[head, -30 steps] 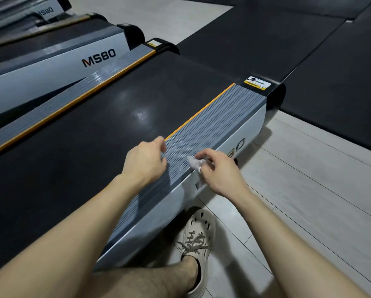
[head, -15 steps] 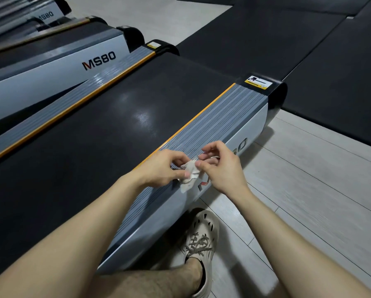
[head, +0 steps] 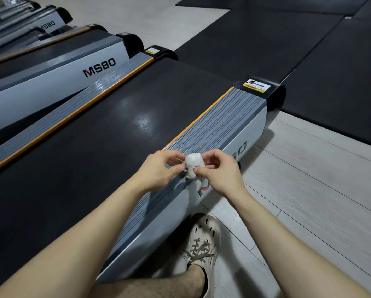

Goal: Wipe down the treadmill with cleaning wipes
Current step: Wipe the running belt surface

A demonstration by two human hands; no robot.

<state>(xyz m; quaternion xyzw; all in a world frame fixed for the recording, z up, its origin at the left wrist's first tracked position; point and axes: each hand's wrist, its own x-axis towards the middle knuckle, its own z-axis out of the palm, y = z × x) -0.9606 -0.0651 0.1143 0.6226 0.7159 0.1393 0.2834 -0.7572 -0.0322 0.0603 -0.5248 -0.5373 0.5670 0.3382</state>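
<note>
Fingers (head: pixel 177 168) of the left hand (head: pixel 158 171) and right hand (head: pixel 221 172) pinch the balled wipe (head: pixel 193 162); uneven tugging could tear it or drop it to the floor (head: pixel 309 190) at four o'clock.

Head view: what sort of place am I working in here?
Most likely a commercial gym. Several treadmills stand side by side in a row, the neighbouring one marked MS80, and black rubber mats lie on the pale floor beyond their ends.

The side logo (head: pixel 241 149) of the treadmill (head: pixel 223 117) is half hidden behind the right hand (head: pixel 221 171) and the crumpled wipe (head: pixel 193 163). The warning label (head: pixel 256 85) has print too small to read. The belt (head: pixel 94 158) runs off the lower left edge.
</note>
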